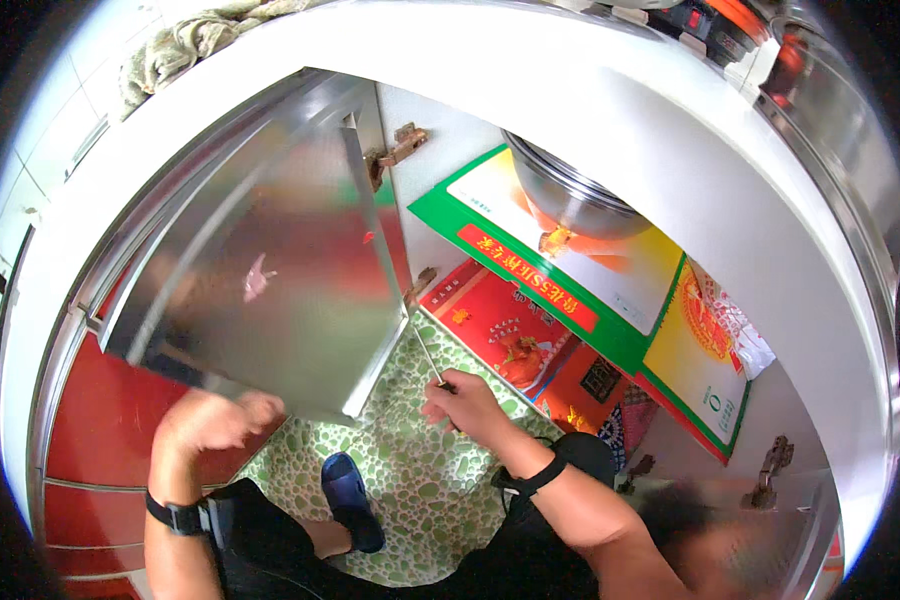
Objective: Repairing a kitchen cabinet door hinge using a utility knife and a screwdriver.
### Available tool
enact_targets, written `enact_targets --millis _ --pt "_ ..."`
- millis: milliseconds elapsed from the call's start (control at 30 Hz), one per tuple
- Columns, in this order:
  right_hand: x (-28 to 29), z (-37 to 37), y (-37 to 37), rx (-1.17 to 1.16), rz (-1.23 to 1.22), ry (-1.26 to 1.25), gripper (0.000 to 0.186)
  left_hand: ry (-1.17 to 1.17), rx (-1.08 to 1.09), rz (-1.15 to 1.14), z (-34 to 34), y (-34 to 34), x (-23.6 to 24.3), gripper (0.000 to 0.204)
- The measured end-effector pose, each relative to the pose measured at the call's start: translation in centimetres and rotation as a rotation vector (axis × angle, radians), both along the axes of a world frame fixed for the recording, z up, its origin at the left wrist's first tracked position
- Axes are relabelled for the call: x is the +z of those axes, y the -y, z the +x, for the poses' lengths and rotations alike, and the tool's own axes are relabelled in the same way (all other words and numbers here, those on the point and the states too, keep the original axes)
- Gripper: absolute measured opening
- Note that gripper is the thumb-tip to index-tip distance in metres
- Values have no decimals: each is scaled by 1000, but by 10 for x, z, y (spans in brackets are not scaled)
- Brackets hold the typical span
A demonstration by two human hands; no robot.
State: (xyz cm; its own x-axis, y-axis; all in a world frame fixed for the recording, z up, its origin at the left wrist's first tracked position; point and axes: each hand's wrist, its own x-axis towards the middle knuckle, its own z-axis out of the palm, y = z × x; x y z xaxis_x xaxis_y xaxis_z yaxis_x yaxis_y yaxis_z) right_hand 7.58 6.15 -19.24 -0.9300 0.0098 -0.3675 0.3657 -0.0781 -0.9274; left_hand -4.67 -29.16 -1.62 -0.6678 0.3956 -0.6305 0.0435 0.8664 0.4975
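Observation:
A steel-coloured cabinet door (250, 260) hangs open at the left, slightly blurred. My left hand (220, 420) is at its bottom edge with curled, blurred fingers gripping it. My right hand (465, 405) is closed round a screwdriver (429, 355), whose thin shaft points up at the door's inner edge, by a lower hinge (419, 285). An upper hinge (400, 143) is on the pale side panel. In the cabinet, a steel pot (570, 175) sits on a green and yellow printed board (530, 290), with red printed cardboard (500, 350) below it.
White counter (650, 90) arches overhead, with a cloth (185, 50) and a dark appliance (705, 30) on it. A red panel (100, 420) is at the left. My foot in a blue slipper (350, 500) stands on the patterned floor (320, 440). Another hinge (765, 470) is at the lower right.

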Motion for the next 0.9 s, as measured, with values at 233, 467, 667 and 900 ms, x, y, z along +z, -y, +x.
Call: enact_targets --millis 233,467,667,900 --pt "-6 -6 -8 -64 53 7 19 -149 581 177 -4 -34 17 50" --pt "-7 -9 -10 -32 172 -60 18 -128 552 129 -11 -29 12 59" --pt "-14 -8 -10 -14 231 -53 18 -149 553 101 -9 -29 16 61" --pt "-23 -10 -15 9 316 -40 21 -154 530 114 -11 -32 12 59"
